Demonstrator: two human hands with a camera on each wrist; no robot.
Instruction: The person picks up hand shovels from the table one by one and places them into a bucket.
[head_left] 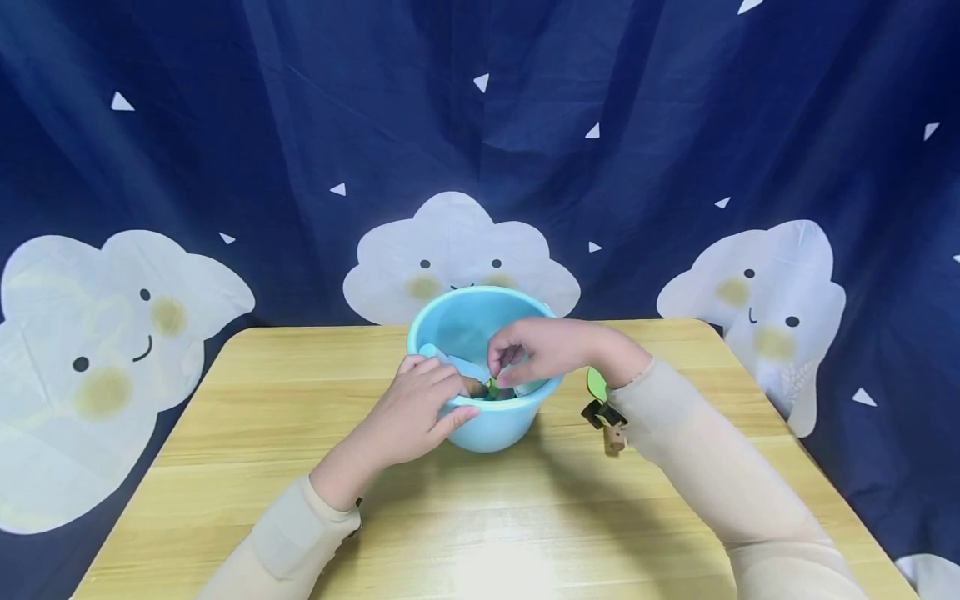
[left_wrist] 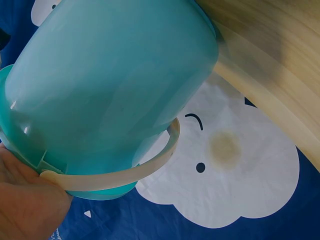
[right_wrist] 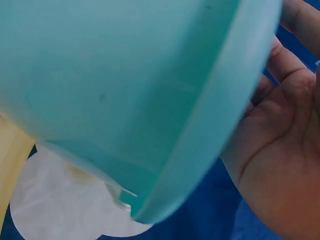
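Note:
A light blue plastic bucket (head_left: 487, 432) stands on the wooden table. My left hand (head_left: 412, 408) grips its near left rim, thumb outside and fingers over the edge. The left wrist view shows the bucket's side and a beige carrying handle (left_wrist: 110, 179) hanging from it, beside the left palm (left_wrist: 30, 195). Over the right side of the rim, my right hand (head_left: 536, 346) reaches down into the bucket, fingers bent, fingertips right at a small green thing (head_left: 492, 386). I cannot tell whether they pinch it. Inside on the left leans a pale blue piece (head_left: 465, 365).
To the right of the bucket, partly behind the right sleeve (head_left: 675, 433), lies a small item with a green leaf shape (head_left: 596, 383), dark parts and a brown cylinder (head_left: 615, 439). A dark blue curtain (head_left: 637, 75) with clouds hangs behind the table (head_left: 300, 375).

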